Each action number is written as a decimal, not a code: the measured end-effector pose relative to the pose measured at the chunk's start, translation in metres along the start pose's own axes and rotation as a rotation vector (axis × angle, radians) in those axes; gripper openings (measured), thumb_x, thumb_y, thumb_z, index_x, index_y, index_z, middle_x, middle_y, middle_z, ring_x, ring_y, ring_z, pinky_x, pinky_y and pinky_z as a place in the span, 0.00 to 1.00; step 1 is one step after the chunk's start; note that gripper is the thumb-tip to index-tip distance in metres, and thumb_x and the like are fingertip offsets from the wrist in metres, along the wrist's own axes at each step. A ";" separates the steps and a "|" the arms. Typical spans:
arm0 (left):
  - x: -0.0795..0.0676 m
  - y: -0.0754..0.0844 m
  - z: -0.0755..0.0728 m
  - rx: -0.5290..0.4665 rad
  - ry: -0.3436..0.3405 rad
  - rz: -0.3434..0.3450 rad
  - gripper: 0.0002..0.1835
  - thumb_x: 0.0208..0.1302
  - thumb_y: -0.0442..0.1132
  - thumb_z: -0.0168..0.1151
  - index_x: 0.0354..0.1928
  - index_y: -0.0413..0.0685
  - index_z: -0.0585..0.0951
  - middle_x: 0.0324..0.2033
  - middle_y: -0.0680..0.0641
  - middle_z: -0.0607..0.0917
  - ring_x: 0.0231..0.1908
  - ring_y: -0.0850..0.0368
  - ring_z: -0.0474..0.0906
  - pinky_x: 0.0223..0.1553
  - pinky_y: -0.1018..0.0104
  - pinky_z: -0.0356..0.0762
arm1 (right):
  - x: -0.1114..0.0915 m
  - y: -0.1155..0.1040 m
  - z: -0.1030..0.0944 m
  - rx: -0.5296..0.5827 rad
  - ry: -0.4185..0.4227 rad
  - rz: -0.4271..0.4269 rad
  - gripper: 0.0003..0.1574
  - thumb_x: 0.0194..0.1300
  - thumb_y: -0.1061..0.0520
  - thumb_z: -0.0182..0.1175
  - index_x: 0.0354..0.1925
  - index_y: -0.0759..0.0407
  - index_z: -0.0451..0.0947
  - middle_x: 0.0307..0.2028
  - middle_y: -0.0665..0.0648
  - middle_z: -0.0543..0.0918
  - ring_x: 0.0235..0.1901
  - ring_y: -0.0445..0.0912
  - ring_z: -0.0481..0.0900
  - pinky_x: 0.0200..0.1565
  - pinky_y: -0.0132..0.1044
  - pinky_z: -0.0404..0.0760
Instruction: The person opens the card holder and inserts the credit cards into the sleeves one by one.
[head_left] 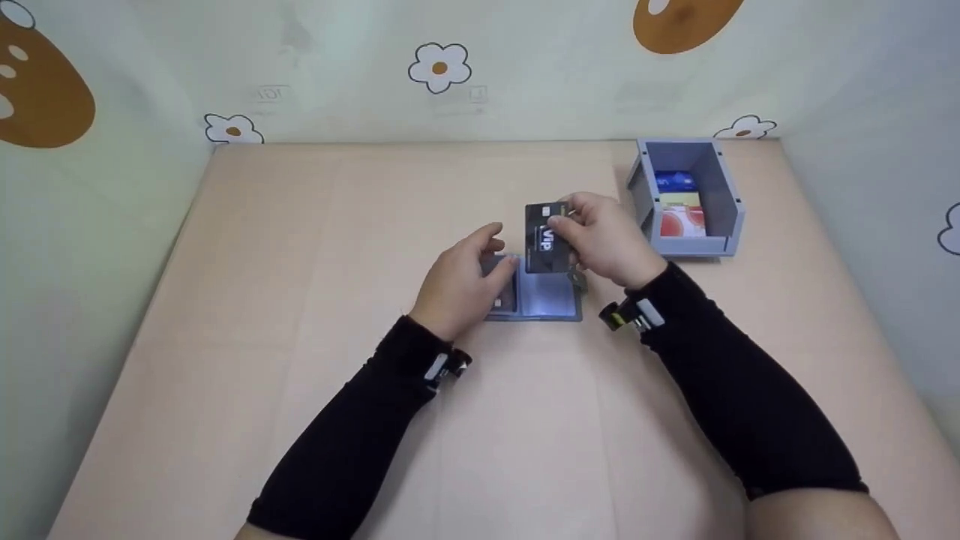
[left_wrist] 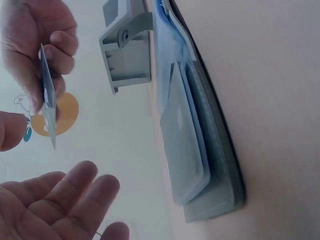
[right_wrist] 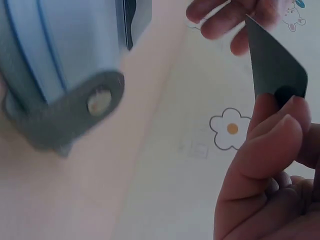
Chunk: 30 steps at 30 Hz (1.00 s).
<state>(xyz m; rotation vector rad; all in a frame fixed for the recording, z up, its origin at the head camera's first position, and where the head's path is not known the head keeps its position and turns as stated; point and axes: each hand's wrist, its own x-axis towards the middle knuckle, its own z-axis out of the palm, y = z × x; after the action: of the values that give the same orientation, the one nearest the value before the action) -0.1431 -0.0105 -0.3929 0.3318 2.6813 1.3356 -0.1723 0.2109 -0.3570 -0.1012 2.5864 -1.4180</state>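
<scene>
The black card is up in the air above the right side of an open card wallet, apart from it. It looks like thin plastic, so it should be light, fairly stiff with a little spring, smooth enough to slide between dry fingers, and not easily broken. The long edges seem the best place to hold it, leaving the ends free. Its long axis runs away from the person, with the chip at the far end; the printed face is turned up towards the head view, and the "Vip" lettering lies sideways. The left wrist view shows it almost edge-on

The right hand pinches the card by its right long edge, thumb across the face and fingers behind. The left hand holds nothing; its fingers are loosely spread over the wallet's left side, where a dark card shows. The wallet lies open on the table, likely soft and bendy, its strap sticking out on the right. Beyond the right hand, a grey box holds a blue card and a red-and-white card
</scene>
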 end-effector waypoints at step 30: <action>0.007 -0.004 -0.005 -0.083 -0.044 -0.164 0.29 0.76 0.40 0.64 0.76 0.55 0.71 0.41 0.53 0.85 0.37 0.58 0.82 0.37 0.64 0.80 | -0.003 0.023 0.020 -0.117 -0.005 -0.020 0.21 0.77 0.56 0.60 0.64 0.62 0.79 0.42 0.59 0.87 0.33 0.44 0.79 0.35 0.33 0.78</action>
<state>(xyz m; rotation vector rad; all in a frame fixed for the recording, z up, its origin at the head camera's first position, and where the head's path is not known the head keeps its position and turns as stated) -0.1516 -0.0146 -0.3929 0.1269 2.5458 1.3687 -0.1649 0.2076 -0.3862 -0.1475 2.6701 -1.2702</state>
